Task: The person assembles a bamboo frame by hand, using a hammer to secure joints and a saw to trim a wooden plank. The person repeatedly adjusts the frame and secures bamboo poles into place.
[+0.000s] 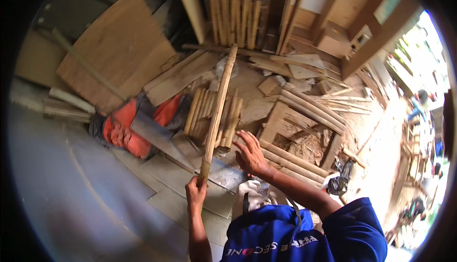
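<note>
My left hand (195, 191) is closed around the lower end of a long bamboo pole (220, 105), which slants up and away in front of me. To the right of the pole, my right hand (251, 155) is raised with its fingers apart, holding nothing. Behind the pole lies a group of short bamboo pieces (196, 112), partly covered by it. Close to my right hand stands a low wooden frame (272, 123) with round bamboo rails (295, 159) across it.
Bamboo pieces (236, 21) stand upright at the back. A large plywood sheet (119, 48) leans at the left, near a red-orange and black bag (124, 131). Planks (176, 76) and offcuts litter the floor. A wooden post (381, 36) rises at the right.
</note>
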`<state>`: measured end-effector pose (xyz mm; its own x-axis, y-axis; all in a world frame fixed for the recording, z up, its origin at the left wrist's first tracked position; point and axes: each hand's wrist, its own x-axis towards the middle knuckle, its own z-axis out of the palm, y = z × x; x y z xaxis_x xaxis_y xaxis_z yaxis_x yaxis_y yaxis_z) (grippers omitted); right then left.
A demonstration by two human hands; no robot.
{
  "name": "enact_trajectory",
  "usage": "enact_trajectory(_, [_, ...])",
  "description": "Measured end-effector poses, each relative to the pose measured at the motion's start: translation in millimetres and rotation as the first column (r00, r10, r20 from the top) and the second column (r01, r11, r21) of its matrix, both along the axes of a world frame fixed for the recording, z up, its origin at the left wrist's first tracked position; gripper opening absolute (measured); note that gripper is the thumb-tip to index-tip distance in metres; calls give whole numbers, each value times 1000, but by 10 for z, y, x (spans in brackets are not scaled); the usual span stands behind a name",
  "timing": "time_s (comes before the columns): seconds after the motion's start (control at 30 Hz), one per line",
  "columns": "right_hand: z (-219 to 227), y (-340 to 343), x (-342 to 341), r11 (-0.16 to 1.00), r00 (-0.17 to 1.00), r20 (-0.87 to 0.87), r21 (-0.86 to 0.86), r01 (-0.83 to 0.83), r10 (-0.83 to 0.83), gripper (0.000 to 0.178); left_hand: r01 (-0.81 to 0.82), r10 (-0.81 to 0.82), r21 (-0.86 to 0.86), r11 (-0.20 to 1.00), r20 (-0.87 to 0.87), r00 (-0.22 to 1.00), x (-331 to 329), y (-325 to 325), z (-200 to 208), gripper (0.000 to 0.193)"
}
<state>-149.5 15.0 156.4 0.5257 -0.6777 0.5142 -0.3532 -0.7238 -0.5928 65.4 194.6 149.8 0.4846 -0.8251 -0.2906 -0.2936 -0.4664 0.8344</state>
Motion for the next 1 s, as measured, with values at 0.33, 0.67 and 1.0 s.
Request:
enact_trajectory(0.33, [445, 418, -2183, 888, 795, -399, -163, 429, -457, 79, 811, -808, -68, 582, -161, 566, -1105, -1765, 639, 30])
enact_trajectory(0.67, [-124, 1027, -3704, 829, 691, -494, -124, 545, -528, 48, 990, -989, -120, 72, 118, 86, -2899, -2262, -52, 30])
enact_trajectory(1.0, [-648, 578, -5236, 774, 640, -579, 27, 633, -504, 43, 234, 8, -291, 927, 642, 766, -2322, -3090, -1141, 41])
